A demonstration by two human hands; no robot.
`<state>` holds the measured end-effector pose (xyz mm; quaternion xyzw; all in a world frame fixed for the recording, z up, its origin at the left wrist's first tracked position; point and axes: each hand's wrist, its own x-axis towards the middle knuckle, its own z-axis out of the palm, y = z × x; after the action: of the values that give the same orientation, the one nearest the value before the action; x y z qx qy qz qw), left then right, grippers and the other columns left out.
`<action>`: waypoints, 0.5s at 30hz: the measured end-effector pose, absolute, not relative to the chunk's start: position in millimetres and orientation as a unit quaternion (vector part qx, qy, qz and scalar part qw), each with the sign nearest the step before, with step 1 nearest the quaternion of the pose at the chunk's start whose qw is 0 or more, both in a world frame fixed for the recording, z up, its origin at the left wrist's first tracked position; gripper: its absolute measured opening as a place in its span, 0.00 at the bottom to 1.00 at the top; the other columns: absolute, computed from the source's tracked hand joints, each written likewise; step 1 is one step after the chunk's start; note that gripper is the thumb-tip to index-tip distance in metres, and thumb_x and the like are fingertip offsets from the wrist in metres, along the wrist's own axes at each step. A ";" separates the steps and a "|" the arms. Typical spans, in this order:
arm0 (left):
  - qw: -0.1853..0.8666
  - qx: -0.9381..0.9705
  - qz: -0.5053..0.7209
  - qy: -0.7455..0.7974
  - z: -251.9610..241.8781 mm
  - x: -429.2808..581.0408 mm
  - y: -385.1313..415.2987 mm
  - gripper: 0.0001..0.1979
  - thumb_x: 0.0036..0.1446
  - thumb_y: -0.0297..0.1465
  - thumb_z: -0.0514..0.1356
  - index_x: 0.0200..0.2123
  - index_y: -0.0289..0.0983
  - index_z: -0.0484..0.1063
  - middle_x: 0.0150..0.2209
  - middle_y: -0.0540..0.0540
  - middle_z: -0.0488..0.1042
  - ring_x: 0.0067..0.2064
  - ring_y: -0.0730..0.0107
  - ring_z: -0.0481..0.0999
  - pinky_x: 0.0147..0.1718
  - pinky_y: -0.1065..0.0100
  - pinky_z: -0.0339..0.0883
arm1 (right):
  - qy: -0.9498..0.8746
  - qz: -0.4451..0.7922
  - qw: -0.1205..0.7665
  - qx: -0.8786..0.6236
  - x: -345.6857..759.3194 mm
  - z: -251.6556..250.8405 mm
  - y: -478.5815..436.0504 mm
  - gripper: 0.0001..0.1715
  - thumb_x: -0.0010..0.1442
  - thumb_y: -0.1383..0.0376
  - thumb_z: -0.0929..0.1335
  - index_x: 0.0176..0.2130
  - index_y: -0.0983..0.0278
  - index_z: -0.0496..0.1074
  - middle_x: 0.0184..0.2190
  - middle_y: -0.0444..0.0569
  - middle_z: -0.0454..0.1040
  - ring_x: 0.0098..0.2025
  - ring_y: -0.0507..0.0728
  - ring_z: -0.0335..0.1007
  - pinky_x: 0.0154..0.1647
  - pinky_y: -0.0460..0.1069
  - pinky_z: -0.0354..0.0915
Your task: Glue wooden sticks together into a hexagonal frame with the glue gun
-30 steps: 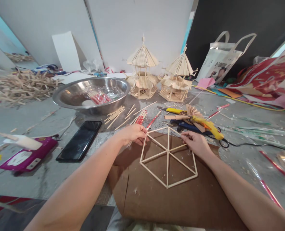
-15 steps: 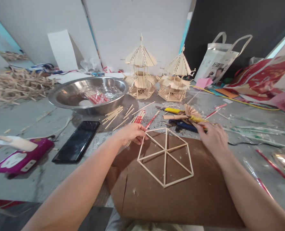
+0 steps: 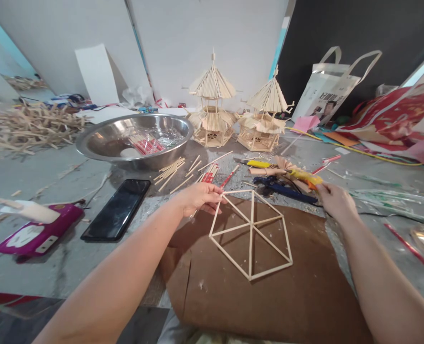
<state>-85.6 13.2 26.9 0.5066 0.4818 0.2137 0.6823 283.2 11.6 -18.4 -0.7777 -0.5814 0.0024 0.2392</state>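
Note:
A wooden-stick frame [image 3: 251, 248], many-sided with spokes meeting at its centre, is tilted over a brown board [image 3: 226, 306]. My left hand [image 3: 201, 198] pinches its far left corner between thumb and fingers. At the upper right of the board, my right hand [image 3: 337, 203] has its fingers closed at the near end of a yellow and orange tool [image 3: 307, 178] that looks like a glue gun. Blue-handled pliers [image 3: 287, 189] lie just below that tool. Past my left hand lie red-wrapped sticks [image 3: 209, 176] and loose bare sticks [image 3: 170, 169].
Two stick-built pavilions [image 3: 213, 119] stand at the back. A steel basin [image 3: 100, 155] with wrapped sticks, a black phone [image 3: 116, 210] and a purple power strip [image 3: 41, 231] are on the left. A yellow cutter [image 3: 258, 164] lies beyond the pliers; plastic wrappers [image 3: 387, 198] are scattered on the right.
My right hand has moved right along the yellow tool to its end, uncovering more of it and the pliers. My left hand keeps its hold on the frame. The view has shifted slightly.

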 end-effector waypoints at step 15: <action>0.676 0.479 0.234 0.508 24.9 -78.1 11.3 0.09 0.47 0.24 0.57 0.35 0.33 0.64 0.31 0.46 0.73 0.23 0.76 0.71 0.23 0.71 0.67 | -0.585 0.054 0.235 -0.774 248.1 -6.5 6.3 0.27 0.42 0.54 0.64 0.39 0.69 0.70 0.32 0.54 0.73 0.32 0.61 0.68 0.29 0.51 0.61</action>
<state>-78.1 11.3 24.9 0.4793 0.5083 0.2341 0.6761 248.1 6.3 -6.5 -0.7743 -0.5850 0.0538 0.2353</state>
